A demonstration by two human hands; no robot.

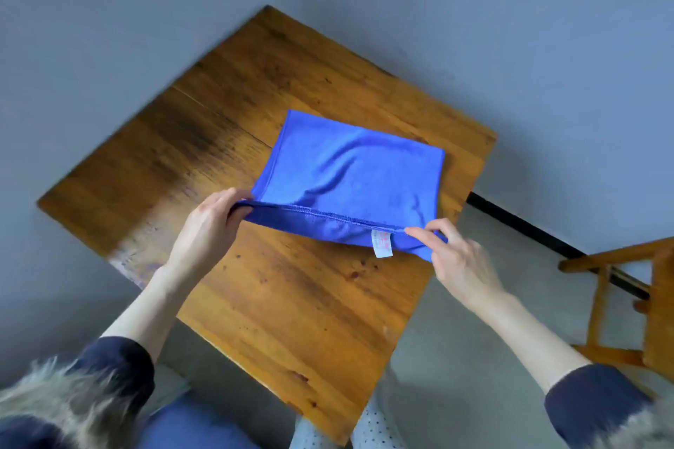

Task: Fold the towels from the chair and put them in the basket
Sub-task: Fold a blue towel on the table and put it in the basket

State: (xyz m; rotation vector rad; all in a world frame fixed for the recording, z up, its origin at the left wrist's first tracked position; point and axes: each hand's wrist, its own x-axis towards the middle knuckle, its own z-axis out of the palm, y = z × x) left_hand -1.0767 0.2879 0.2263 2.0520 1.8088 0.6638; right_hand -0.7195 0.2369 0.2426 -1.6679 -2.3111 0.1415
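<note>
A blue towel [350, 171] lies on the wooden table [204, 164], its far part flat and its near edge lifted off the wood. My left hand [209, 226] pinches the near left corner of that edge. My right hand [459, 259] pinches the near right corner, just right of a small white label [381, 243] hanging from the hem. Between my hands the hem is stretched into a line, with a fold of cloth drooping beneath it. No basket is in view.
A wooden chair [627, 302] stands on the grey floor at the right, only part of it in frame. A black strip [539, 230] runs along the foot of the wall behind it. Grey walls meet behind the table's far corner.
</note>
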